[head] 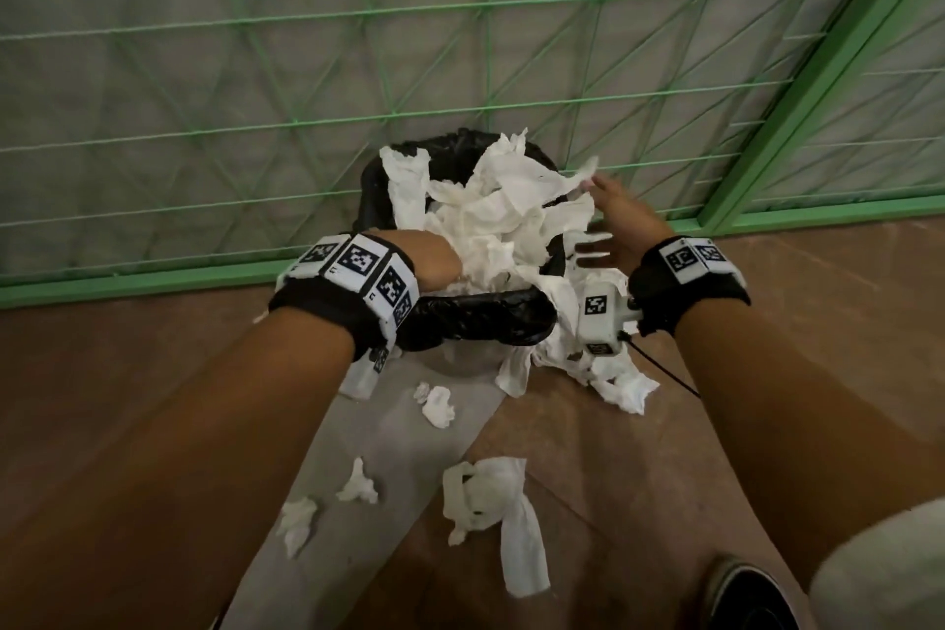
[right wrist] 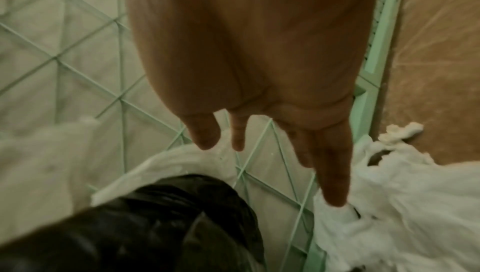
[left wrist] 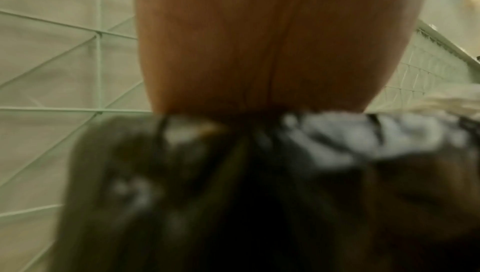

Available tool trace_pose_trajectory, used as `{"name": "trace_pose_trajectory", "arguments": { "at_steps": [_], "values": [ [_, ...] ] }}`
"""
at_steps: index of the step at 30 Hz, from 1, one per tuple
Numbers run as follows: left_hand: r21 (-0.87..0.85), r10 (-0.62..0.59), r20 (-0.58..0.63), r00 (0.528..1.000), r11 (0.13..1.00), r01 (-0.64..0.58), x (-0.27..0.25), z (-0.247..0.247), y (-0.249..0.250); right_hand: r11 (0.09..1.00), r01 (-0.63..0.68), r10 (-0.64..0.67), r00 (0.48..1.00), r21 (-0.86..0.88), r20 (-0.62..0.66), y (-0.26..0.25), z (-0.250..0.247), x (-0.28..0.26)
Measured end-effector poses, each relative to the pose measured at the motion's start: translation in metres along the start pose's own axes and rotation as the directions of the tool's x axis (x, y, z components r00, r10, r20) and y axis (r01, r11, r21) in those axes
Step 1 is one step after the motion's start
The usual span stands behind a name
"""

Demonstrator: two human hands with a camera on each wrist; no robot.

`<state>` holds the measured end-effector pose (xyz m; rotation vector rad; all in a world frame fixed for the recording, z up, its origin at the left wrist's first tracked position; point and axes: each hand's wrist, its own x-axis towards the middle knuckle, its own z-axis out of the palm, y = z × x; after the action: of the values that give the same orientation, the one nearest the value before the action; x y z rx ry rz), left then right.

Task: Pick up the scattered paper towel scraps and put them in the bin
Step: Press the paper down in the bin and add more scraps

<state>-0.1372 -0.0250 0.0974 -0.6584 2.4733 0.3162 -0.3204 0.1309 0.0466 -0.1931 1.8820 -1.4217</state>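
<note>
A bin with a black liner (head: pixel 480 317) stands against the fence, heaped with white paper towel (head: pixel 491 220) that spills over its rim. My left hand (head: pixel 434 264) is pushed into the heap from the near left; its fingers are buried, and the left wrist view shows only the palm (left wrist: pixel 259 51) above the blurred liner (left wrist: pixel 233 194). My right hand (head: pixel 608 220) hovers at the bin's right side, its straight fingers (right wrist: pixel 332 174) spread and brushing loose paper (right wrist: pixel 389 215). Scraps lie on the floor: a long piece (head: pixel 491 501) and small wads (head: pixel 437 404) (head: pixel 358 481) (head: pixel 296 522).
A green wire mesh fence (head: pixel 460 67) with a green base rail (head: pixel 153 279) runs right behind the bin. More paper hangs down the bin's right side (head: pixel 624 384). A dark shoe (head: pixel 746 599) and a pale trouser knee (head: pixel 879 573) are at the bottom right.
</note>
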Motion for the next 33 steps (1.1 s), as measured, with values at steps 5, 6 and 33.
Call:
{"name": "trace_pose_trajectory", "arguments": {
  "at_steps": [5,6,33],
  "values": [
    [-0.086,-0.131,-0.131,0.983,0.989,0.120,-0.020,-0.020,0.005,0.978,0.199,-0.192,0.976,0.068,-0.102,-0.027,0.010,0.007],
    [-0.134,-0.143,-0.188,0.972,0.984,0.119,-0.025,-0.024,0.002,0.962,0.270,-0.265,0.956,0.026,-0.128,-0.035,0.012,0.007],
    [-0.090,0.527,-0.421,0.738,0.786,-0.612,-0.028,0.003,0.043,0.977,0.145,-0.103,0.963,0.156,-0.249,-0.017,-0.060,-0.024]
  ]
}}
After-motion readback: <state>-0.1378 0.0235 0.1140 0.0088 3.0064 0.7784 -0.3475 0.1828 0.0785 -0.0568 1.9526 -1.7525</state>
